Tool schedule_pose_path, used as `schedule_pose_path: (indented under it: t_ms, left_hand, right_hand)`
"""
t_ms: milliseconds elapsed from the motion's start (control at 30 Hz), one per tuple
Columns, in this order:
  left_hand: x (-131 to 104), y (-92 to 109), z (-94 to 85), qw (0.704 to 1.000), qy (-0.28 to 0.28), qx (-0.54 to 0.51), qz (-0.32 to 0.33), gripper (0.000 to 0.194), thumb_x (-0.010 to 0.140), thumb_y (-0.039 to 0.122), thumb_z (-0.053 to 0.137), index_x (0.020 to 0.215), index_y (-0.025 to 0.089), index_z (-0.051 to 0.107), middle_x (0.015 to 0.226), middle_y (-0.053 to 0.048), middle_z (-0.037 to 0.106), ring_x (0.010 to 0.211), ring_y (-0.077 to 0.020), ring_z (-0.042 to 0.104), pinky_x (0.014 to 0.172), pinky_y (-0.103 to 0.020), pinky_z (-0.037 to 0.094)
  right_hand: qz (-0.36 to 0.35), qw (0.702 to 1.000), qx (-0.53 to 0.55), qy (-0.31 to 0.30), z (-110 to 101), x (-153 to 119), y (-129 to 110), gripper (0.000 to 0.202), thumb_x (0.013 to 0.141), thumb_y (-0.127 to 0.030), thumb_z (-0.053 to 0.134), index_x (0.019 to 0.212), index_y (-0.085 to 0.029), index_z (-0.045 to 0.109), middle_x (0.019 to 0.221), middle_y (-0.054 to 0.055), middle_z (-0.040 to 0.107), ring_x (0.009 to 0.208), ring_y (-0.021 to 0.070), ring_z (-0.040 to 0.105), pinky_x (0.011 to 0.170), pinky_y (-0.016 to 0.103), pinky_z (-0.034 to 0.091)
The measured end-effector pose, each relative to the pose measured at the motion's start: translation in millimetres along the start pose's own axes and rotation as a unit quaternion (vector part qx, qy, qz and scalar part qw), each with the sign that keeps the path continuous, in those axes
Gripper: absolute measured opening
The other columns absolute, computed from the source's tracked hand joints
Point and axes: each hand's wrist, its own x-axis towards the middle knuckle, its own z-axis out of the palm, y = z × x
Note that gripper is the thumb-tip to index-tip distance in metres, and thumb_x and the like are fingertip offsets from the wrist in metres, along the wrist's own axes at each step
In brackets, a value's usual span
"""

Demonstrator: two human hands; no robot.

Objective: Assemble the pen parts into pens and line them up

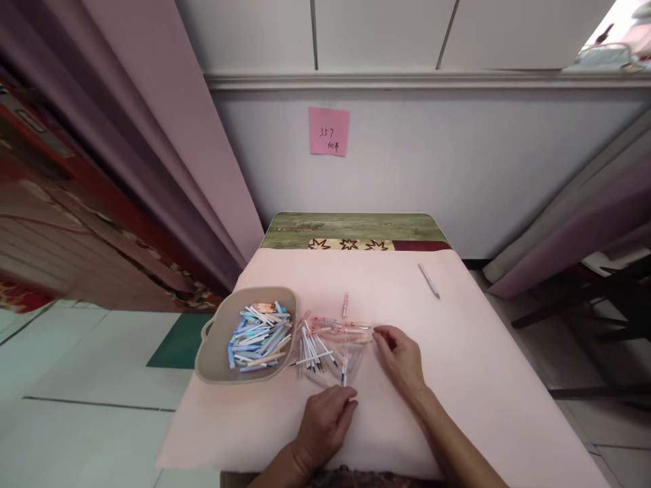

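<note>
One seemingly assembled pen (428, 280) lies apart from loose barrels (348, 334) and refills (308, 347); left hand (325, 419), right hand (401, 356) bent-fingered, grip unclear.

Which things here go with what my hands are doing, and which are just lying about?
Likely part of it:
pink tubes, by your right hand
white rods
tub of pen parts

Likely just about:
lone pen, set apart, so unsure
pink note
curtain
</note>
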Motion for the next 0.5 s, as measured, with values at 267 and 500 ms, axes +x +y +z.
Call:
schedule_pose_path:
  t_ms: [267,500]
  left_hand:
    - [-30.8,-22.8,-53.3,0.974,0.128,0.175,0.065,0.023,0.083,0.015,0.059,0.103,0.023,0.067,0.091,-0.006,0.073,0.087,-0.0188,0.069,0.08,-0.026,0.054]
    - [-45.5,-35.9,-82.4,0.937,0.181,0.289,0.075,0.015,0.087,0.023,0.055,0.098,0.02,0.064,0.093,-0.005,0.071,0.089,-0.0179,0.069,0.083,-0.026,0.054]
  right_hand:
    - [0.006,1.0,0.022,0.002,-3.0,-40.3,8.5,0.026,0.088,-0.04,0.05,0.089,-0.021,0.069,0.078,0.003,0.068,0.065,0.0175,0.06,0.062,0.027,0.047]
    - [0.065,0.975,-0.165,0.134,-46.2,35.6,35.8,0.037,0.088,-0.049,0.046,0.099,-0.022,0.069,0.089,0.005,0.069,0.074,0.0188,0.062,0.068,0.029,0.045]
